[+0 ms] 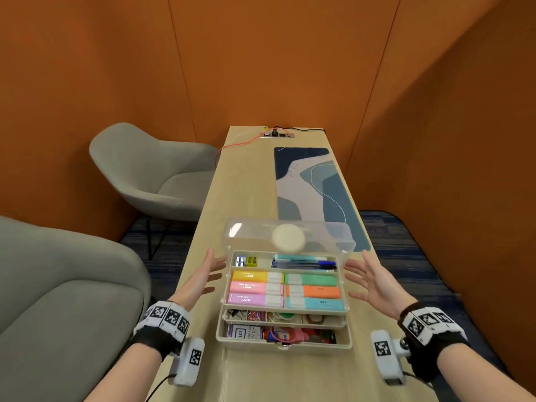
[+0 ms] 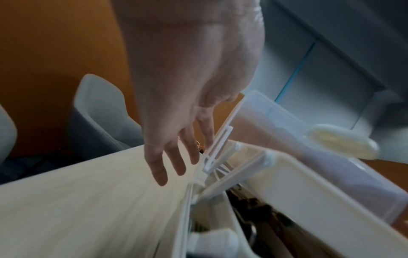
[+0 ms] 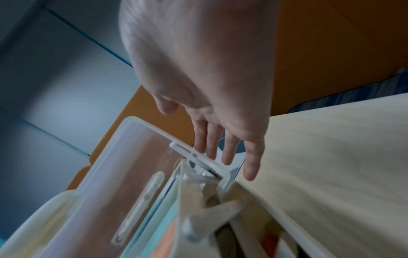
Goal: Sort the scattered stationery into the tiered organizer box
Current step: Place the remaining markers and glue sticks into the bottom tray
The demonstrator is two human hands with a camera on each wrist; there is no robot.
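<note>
Two open hands flank a tiered organizer box (image 1: pixel 285 342) on a narrow wooden table (image 1: pixel 249 184), its clear lid (image 1: pixel 255 232) raised. Lettering on the highlighters (image 1: pixel 258 287) is too blurred to read; a booklet (image 1: pixel 245 332) in the bottom tier shows "INK". Left hand (image 1: pixel 204 278) and right hand (image 1: pixel 372 281), fingers spread, hold nothing, just beside the box's ends. Bare tabletop lies on either side.
</note>
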